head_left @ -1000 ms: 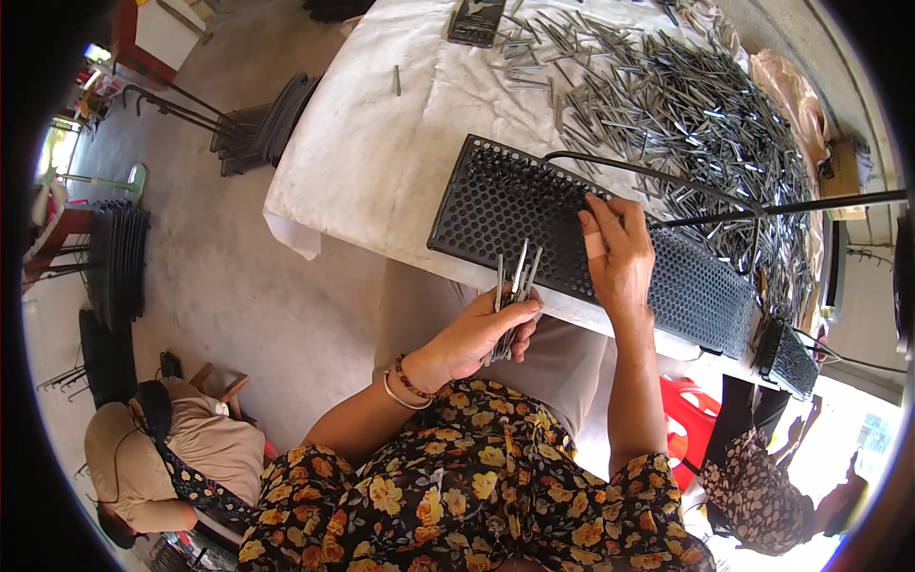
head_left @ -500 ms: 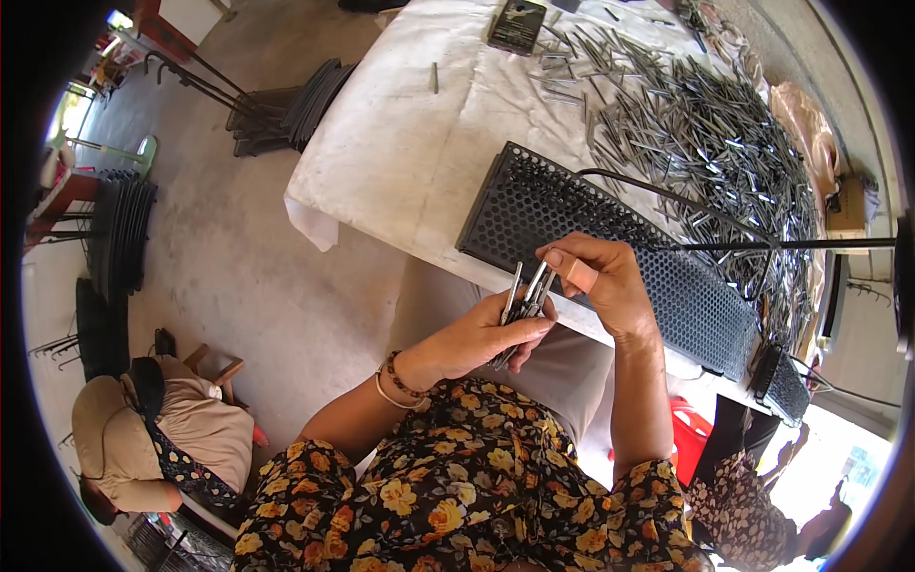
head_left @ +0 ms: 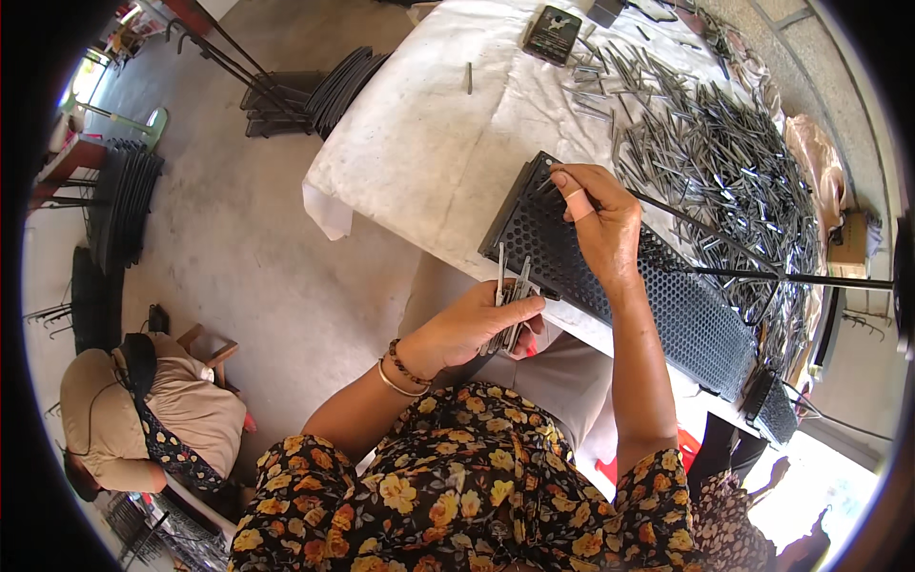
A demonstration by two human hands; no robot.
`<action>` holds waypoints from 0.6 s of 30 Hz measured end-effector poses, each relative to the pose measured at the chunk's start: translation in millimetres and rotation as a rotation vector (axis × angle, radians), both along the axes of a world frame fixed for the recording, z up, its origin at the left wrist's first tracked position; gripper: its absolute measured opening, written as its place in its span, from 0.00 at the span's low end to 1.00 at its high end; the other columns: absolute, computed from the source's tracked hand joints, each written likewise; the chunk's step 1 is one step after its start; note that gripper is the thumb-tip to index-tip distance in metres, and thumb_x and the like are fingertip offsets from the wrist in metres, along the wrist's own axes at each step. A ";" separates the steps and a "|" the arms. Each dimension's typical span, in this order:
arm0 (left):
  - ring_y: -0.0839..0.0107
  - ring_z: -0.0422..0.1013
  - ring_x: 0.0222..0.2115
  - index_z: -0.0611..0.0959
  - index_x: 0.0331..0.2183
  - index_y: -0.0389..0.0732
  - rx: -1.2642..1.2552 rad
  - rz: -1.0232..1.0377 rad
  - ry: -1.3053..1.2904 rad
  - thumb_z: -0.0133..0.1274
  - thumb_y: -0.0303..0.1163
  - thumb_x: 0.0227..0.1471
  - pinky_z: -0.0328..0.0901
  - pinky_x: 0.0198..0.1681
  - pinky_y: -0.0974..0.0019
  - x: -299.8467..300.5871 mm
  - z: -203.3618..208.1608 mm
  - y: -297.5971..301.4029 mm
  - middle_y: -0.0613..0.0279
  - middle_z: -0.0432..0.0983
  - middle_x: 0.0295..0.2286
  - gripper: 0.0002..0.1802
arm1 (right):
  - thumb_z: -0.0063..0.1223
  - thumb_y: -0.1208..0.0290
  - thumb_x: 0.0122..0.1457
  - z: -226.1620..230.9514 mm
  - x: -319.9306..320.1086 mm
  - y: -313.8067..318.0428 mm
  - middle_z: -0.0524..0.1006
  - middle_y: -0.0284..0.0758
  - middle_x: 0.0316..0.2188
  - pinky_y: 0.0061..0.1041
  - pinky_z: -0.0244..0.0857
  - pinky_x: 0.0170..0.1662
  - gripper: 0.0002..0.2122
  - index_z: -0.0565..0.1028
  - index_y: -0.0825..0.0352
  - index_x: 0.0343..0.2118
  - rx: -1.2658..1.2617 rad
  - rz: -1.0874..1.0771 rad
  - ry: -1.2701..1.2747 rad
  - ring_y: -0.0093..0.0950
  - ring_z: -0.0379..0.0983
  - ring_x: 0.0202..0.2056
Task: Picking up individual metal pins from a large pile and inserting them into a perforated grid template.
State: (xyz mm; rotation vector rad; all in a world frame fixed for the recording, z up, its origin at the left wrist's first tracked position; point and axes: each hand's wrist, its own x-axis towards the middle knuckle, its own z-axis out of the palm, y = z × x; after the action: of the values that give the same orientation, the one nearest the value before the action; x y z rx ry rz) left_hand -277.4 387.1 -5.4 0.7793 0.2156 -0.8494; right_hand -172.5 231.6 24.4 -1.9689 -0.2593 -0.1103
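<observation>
My left hand (head_left: pixel 474 326) is closed around a small bundle of slim metal strips (head_left: pixel 515 282), their ends poking up past the thumb, just short of the table's near edge. A long black perforated plate (head_left: pixel 543 234) lies along that edge, with a thin black rod crossing above it. Over the plate's far left corner is my right hand (head_left: pixel 608 227), thumb and fingers pinched together. A slim metal strip (head_left: pixel 546 183) shows at those fingertips, mostly hidden by them. The right thumb wears a tan bandage. Dark strips stand in the plate's holes beside the hand.
A large heap of loose metal strips (head_left: pixel 724 181) covers the table's right side. A dark flat tin (head_left: pixel 552 35) and one stray strip (head_left: pixel 469 78) lie on the white cloth (head_left: pixel 410 124). Stacked black plates (head_left: pixel 345 92) stand beyond. Other people (head_left: pixel 162 410) are at lower left and right.
My right hand has moved from the bundle in my left hand up and away to the plate's far corner. The left hand has shifted slightly, still gripping the strips.
</observation>
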 end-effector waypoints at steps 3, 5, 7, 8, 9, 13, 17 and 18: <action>0.73 0.70 0.20 0.76 0.31 0.36 -0.010 0.039 -0.007 0.53 0.36 0.55 0.67 0.23 0.69 -1.0 -4.6 -0.1 0.63 0.72 0.21 0.11 | 0.56 0.76 0.55 1.2 -2.7 3.9 0.79 0.37 0.31 0.18 0.65 0.30 0.07 0.79 0.71 0.35 -0.010 -0.039 0.026 0.20 0.71 0.26; 0.73 0.71 0.20 0.76 0.32 0.37 -0.023 0.058 0.016 0.54 0.35 0.55 0.67 0.23 0.70 -1.3 -7.9 1.4 0.63 0.72 0.21 0.11 | 0.56 0.76 0.55 -3.9 -4.5 6.6 0.79 0.38 0.31 0.18 0.65 0.31 0.07 0.79 0.71 0.35 -0.021 -0.053 0.008 0.22 0.72 0.26; 0.74 0.70 0.21 0.75 0.32 0.38 -0.025 0.036 0.024 0.54 0.35 0.55 0.66 0.24 0.71 -0.4 -10.2 2.6 0.64 0.72 0.22 0.10 | 0.56 0.76 0.55 -8.3 -6.9 8.2 0.78 0.39 0.31 0.19 0.66 0.32 0.07 0.79 0.71 0.35 -0.034 -0.073 -0.011 0.23 0.72 0.27; 0.76 0.69 0.22 0.75 0.33 0.39 -0.024 0.014 0.031 0.53 0.34 0.56 0.65 0.25 0.72 0.2 -10.6 2.8 0.65 0.72 0.23 0.09 | 0.56 0.76 0.54 -9.7 -8.4 8.8 0.78 0.39 0.31 0.20 0.66 0.32 0.07 0.79 0.71 0.35 -0.042 -0.064 -0.050 0.25 0.73 0.27; 0.76 0.69 0.22 0.75 0.33 0.39 -0.025 0.014 0.032 0.53 0.34 0.56 0.65 0.25 0.72 0.2 -10.7 2.7 0.65 0.72 0.23 0.09 | 0.57 0.76 0.54 -11.9 -9.5 9.1 0.78 0.40 0.31 0.21 0.67 0.33 0.07 0.79 0.71 0.35 -0.050 -0.053 -0.088 0.26 0.74 0.27; 0.76 0.68 0.22 0.75 0.34 0.39 0.007 0.004 0.003 0.53 0.32 0.55 0.65 0.25 0.72 0.4 -4.3 3.3 0.65 0.71 0.22 0.08 | 0.57 0.77 0.53 -16.3 -11.0 11.5 0.78 0.40 0.32 0.22 0.68 0.33 0.07 0.78 0.71 0.35 -0.094 -0.032 -0.238 0.28 0.75 0.28; 0.76 0.68 0.21 0.74 0.34 0.37 -0.006 0.004 -0.012 0.51 0.30 0.55 0.65 0.26 0.71 1.6 -1.6 2.4 0.65 0.70 0.22 0.07 | 0.58 0.77 0.52 -11.9 -14.4 11.6 0.77 0.39 0.32 0.23 0.68 0.32 0.07 0.78 0.70 0.34 -0.146 -0.042 -0.135 0.30 0.75 0.29; 0.76 0.68 0.21 0.74 0.34 0.37 -0.005 0.005 -0.011 0.51 0.30 0.55 0.65 0.26 0.71 1.4 -2.7 2.1 0.65 0.70 0.22 0.07 | 0.58 0.77 0.52 -13.7 -14.7 11.0 0.77 0.39 0.31 0.23 0.68 0.31 0.06 0.78 0.70 0.34 -0.174 -0.041 -0.157 0.31 0.75 0.29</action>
State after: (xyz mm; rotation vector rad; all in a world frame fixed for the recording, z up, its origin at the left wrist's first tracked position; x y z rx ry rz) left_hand -276.0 389.2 -8.0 0.7783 0.2050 -0.8403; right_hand -187.2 242.6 10.7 -2.1418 -0.3404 -0.2779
